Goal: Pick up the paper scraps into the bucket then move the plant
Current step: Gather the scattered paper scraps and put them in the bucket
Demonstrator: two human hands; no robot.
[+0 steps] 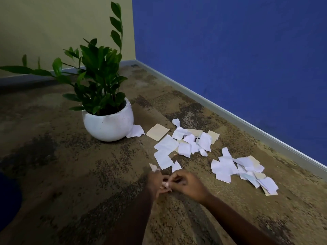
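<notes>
While no bucket shows up anywhere in view, here's the rest from the left. The plant [99, 73] sits in a round white pot [108, 124] on the carpet [70, 174], back toward its far corner where the walls meet. That pot looks ceramic, so I'd guess heavy and chippable. Best cupped low around its belly with both hands, not yanked by the stems.

At the carpet's near edge the left hand [155, 181] and right hand [189, 186] meet, fingers of both pinching one small scrap [166, 184] between them.

Right of that lie the paper scraps [184, 144], one heap mid-carpet, another nearer the right-hand skirting [247, 124]. They look feather-light and floppy, some curled, so pinch a lifted edge or scoop a bunch.

Carpet's mottled brown and nubby. Olive wall [53, 23] on the left, blue wall [230, 50] on the right.
</notes>
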